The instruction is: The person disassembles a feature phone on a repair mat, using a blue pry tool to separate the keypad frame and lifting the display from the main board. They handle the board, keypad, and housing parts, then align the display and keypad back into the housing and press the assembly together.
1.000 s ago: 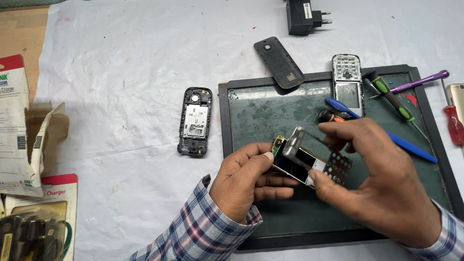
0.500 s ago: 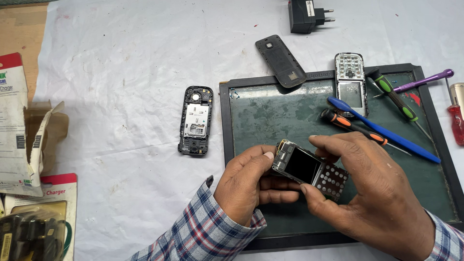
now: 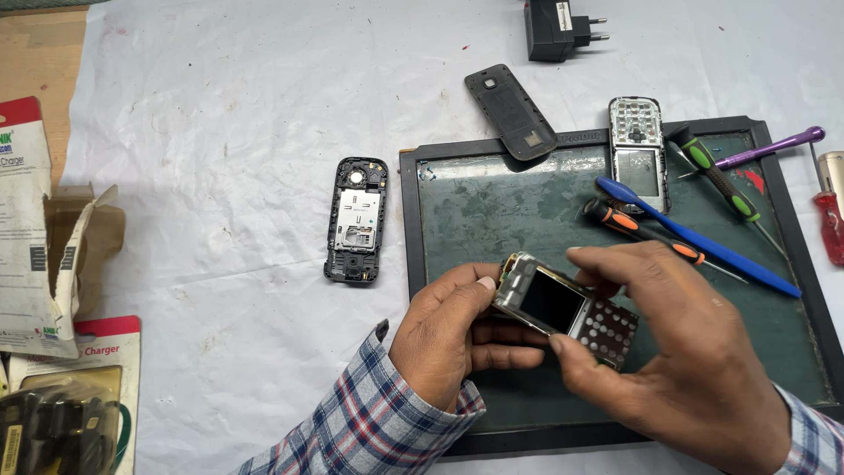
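While the fingers of both hands close around it, the phone board (image 3: pixel 563 310) with its small dark screen and bare key contacts is held just above the green mat (image 3: pixel 492 211). The left hand (image 3: pixel 448 339) grips the screen end, with the thumb lying on the top corner and the other fingers curled under it. The right hand (image 3: pixel 673 352) pinches the key end, with the thumb at the lower edge and the fingers over the upper edge. The board is tilted, with its screen end to the left and higher.

On the mat, behind the right hand, lie a blue tool (image 3: pixel 703 242) and a screwdriver with orange bands (image 3: pixel 637 227), crossing each other. A green screwdriver (image 3: pixel 716 180) and a purple tool (image 3: pixel 774 147) lie further back on the right. A phone front cover (image 3: pixel 637 149) rests across the mat's far edge, and a black back cover (image 3: pixel 512 112) lies beside it on the white cloth (image 3: pixel 220 158). A phone frame (image 3: pixel 356 220) lies to the left of the mat. A black charger (image 3: pixel 558 28) is at the far edge, and boxes (image 3: pixel 35 229) are at the left.
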